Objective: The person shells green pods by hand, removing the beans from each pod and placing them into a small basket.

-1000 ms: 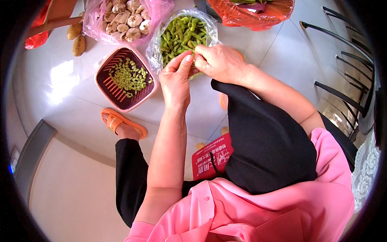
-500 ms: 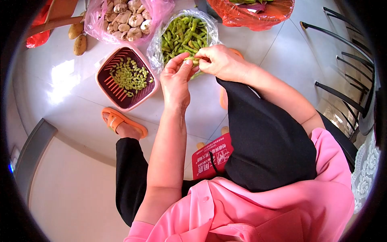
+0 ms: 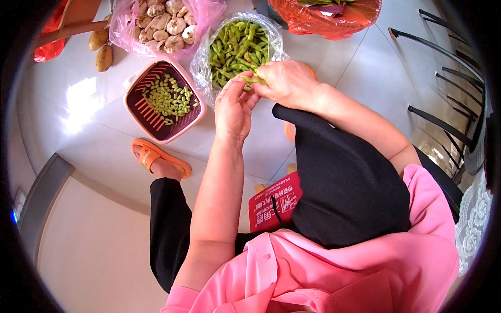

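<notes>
A green bean pod (image 3: 254, 80) is pinched between the fingertips of my left hand (image 3: 234, 110) and my right hand (image 3: 290, 83). Both hands meet at the lower right edge of a clear plastic bag (image 3: 202, 68) full of green pods (image 3: 237, 47). To the left stands a pink basket (image 3: 195, 121) with a dark inside, and shelled green beans (image 3: 169, 98) lie spread on its bottom.
Garlic bulbs (image 3: 168, 23) fill a pink bag (image 3: 121, 32) behind the basket. Two potatoes (image 3: 104, 58) lie on the floor at the left. A red bag (image 3: 334, 26) is at the top right. Black metal legs (image 3: 438, 124) stand at the right.
My left hand has turned and moved slightly right, with its fingers more curled. My right hand has shifted a little, and the pod between them now shows more clearly.
</notes>
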`<state>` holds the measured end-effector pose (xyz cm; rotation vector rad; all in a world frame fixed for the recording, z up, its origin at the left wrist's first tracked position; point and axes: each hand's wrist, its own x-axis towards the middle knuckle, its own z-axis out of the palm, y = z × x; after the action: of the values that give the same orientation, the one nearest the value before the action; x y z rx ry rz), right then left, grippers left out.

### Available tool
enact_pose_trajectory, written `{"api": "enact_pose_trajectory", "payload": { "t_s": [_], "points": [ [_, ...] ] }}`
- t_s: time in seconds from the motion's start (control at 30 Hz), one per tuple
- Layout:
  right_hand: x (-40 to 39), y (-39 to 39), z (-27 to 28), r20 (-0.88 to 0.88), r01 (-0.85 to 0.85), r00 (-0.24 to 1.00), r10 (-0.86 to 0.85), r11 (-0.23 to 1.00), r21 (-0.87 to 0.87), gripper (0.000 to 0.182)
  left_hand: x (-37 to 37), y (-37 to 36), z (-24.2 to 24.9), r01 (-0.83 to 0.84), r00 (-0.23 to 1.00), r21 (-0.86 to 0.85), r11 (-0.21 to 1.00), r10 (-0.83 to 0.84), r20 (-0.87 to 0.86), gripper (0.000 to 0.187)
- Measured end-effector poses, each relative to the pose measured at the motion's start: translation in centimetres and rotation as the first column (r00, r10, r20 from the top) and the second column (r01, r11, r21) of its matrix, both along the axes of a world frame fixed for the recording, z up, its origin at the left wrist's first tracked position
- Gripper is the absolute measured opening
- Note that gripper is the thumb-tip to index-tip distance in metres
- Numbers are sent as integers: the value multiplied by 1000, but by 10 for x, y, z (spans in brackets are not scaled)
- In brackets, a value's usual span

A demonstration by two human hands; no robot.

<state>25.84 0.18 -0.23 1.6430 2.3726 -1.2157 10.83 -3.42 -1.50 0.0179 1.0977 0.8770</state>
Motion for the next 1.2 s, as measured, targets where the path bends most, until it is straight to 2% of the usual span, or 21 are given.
{"api": "enact_pose_trajectory", "payload": {
  "t_s": [0.07,0.2,0.27,0.3,0.37,0.47,0.6,0.67,0.7,0.77,0.87,0.9,0.97,1.0,1.07,1.1,1.13,1.17,1.2],
  "points": [
    [1,-3,-3,-67,-20,997,32,986,164,35,-2,0,-3,-35,998,-30,999,36,54,22],
    [1,-1,0,-54,-21,998,34,974,227,37,-5,3,-6,31,999,65,997,-31,9,21],
    [0,0,8,-21,5,1000,-4,998,67,36,-7,5,-5,108,993,105,989,-103,-57,21],
    [0,0,7,-21,5,1000,-4,998,66,36,-8,6,-4,109,993,105,989,-103,-57,21],
    [1,0,6,-170,44,984,-57,996,-79,36,-10,6,-3,129,992,139,982,-126,-28,20],
    [2,-1,6,-215,101,968,-132,984,-150,35,-12,8,0,103,991,151,983,-114,69,19],
    [4,-1,-2,-281,148,940,-192,974,-170,38,-7,7,2,34,992,152,988,-52,118,18],
    [3,2,5,-169,130,970,-174,961,-243,36,-5,7,3,137,991,167,976,-137,-8,17],
    [2,3,10,-169,132,970,-176,961,-243,36,-5,7,3,138,990,167,976,-139,-7,17],
    [1,4,17,-63,111,990,-126,973,-201,36,-4,6,3,238,969,174,956,-221,-111,18],
    [3,4,18,-51,69,995,-81,977,-203,37,-8,6,-3,272,958,183,945,-248,-146,20],
    [4,3,16,-51,68,995,-80,977,-203,37,-10,7,-3,272,958,183,945,-247,-147,20],
    [7,0,12,-211,85,969,-131,973,-216,37,-14,6,-1,194,979,205,959,-204,27,21],
    [8,0,13,-211,86,969,-133,972,-217,37,-14,6,-1,195,978,205,959,-205,28,21],
    [13,1,19,-223,114,967,-127,991,-71,26,-13,6,1,38,995,216,976,-57,83,22],
    [14,4,26,-222,114,967,-127,991,-70,26,-16,8,3,6,998,192,981,-18,59,21],
    [15,9,36,-294,236,940,-175,954,186,19,-21,11,3,5,998,193,981,-16,59,21],
    [17,16,48,-376,356,905,-199,838,413,16,-28,13,2,-4,1000,249,968,4,2,21],
    [25,33,64,-374,344,918,-129,725,596,14,-35,16,3,-9,998,306,952,26,-51,21]
  ]
}}
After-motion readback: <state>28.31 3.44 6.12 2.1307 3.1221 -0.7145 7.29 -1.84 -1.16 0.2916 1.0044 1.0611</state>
